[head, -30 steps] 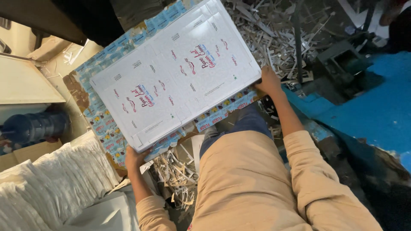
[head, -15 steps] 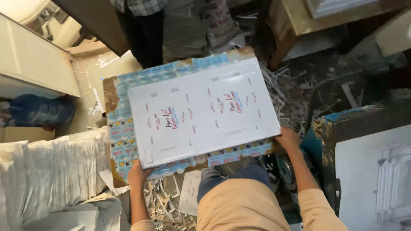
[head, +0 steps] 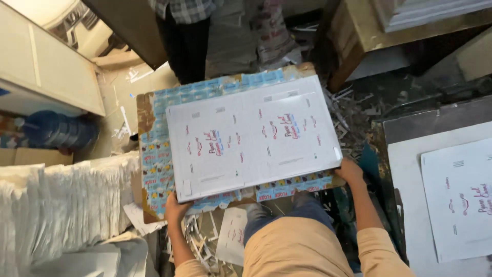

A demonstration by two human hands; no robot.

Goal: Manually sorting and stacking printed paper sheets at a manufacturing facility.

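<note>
I hold a stack of white printed card sheets [head: 251,141] lying on a larger board covered in blue patterned print [head: 154,169]. My left hand [head: 177,209] grips the near left corner of the board from below. My right hand [head: 350,170] grips the near right corner beside the white stack. The load is held level in front of my chest, above my legs. Only the fingers' backs and wrists show; the fingertips are hidden under the board.
A tall pile of white sheets [head: 56,205] stands at the left. At the right a flat surface [head: 410,205] carries another printed sheet [head: 461,200]. A person's dark-trousered legs [head: 187,41] stand beyond the board. Paper scraps [head: 353,113] litter the floor. A blue water jug [head: 56,131] lies left.
The board has turned from tilted to nearly square in view and swung toward the right-hand surface, which now shows more. Both hands keep their grip on the near corners.
</note>
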